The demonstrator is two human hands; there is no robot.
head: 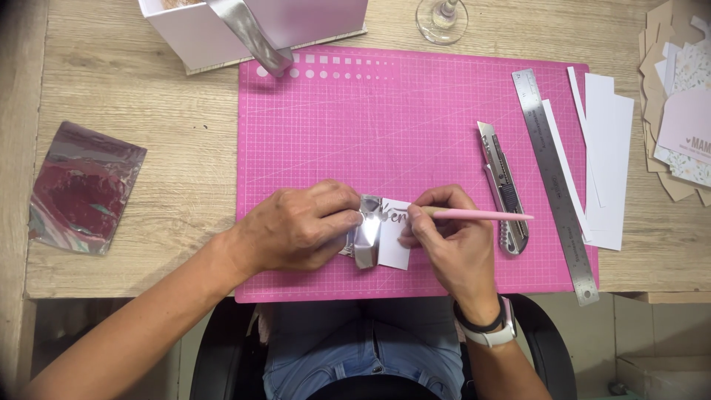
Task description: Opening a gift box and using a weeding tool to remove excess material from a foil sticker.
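Both hands work low on a pink gridded cutting mat (415, 133): left hand (300, 226) pins a silvery foil strip (366, 237) over a small white card (394, 235), steadying it, while right hand (444, 233) pinches a slim pink stylus (481, 215).

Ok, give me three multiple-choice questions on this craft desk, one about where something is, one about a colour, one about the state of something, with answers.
1. Where does the utility knife lie?
A. On the bare wood left of the mat
B. On the cutting mat, between the right hand and the metal ruler
C. Inside the white box

2. What colour is the thin tool in the right hand?
A. Pink
B. Black
C. Green

3. What is the left hand doing?
A. Resting flat on the wood
B. Lifting the ruler
C. Pressing silver foil against the small white card

Answers: 1 B, the knife sits just left of the ruler on the mat. 2 A, its shaft is pale pink. 3 C, the fingers hold the foil down at the card's left edge.
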